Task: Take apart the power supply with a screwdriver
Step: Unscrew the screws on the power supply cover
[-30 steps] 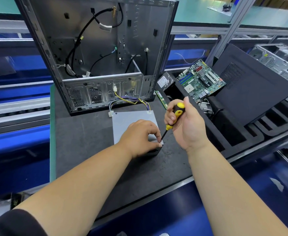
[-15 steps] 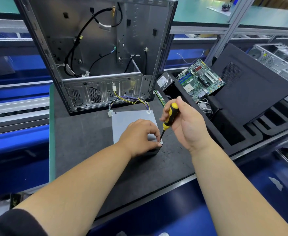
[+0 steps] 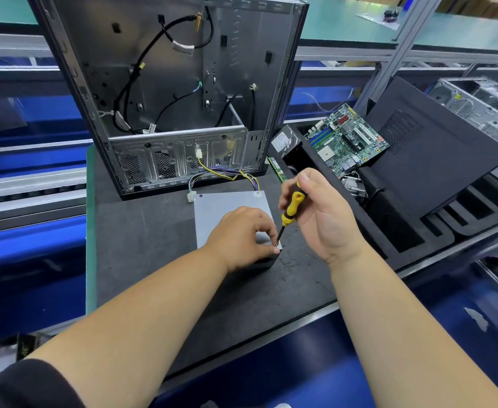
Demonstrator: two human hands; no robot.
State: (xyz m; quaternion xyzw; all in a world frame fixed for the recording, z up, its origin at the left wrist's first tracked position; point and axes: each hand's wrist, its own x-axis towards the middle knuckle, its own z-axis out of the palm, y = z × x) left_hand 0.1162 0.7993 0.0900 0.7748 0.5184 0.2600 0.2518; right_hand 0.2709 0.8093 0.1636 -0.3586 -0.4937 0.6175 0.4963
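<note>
- The step in hand looks like undoing a screw at the near right corner of the power supply (image 3: 230, 206), a grey metal box lying flat on the dark mat (image 3: 141, 245), just in front of the open computer case (image 3: 165, 92).
- The right hand (image 3: 321, 213) has its fingers and thumb curled round the yellow-and-black handle of the screwdriver (image 3: 290, 209); the shaft slants down toward 7 o'clock, and its tip meets the box's corner beside the left fingertips.
- The left hand (image 3: 241, 237) rests on top of the box at its 5 o'clock corner, fingers curled over the edge, pinching near the tip. Whether it holds a screw or only steadies the box, I cannot tell.
- The screw head itself is hidden by the fingers.
- Judging from this, the next move calls for keeping the tip seated and turning the handle while the left hand keeps the box from sliding; a slip could send the tip into the fingers.
- The cover appears shut, so the task seems early.
- A bundle of wires (image 3: 227, 173) runs from the box's 12 o'clock edge toward the case.
- At 2 o'clock from the box sits a black foam tray (image 3: 400, 231) with several compartments: a green motherboard (image 3: 345, 139) leans in one, a hard drive (image 3: 283, 141) stands on edge at its far left, and a dark side panel (image 3: 436, 154) lies tilted across the far-right ones.
</note>
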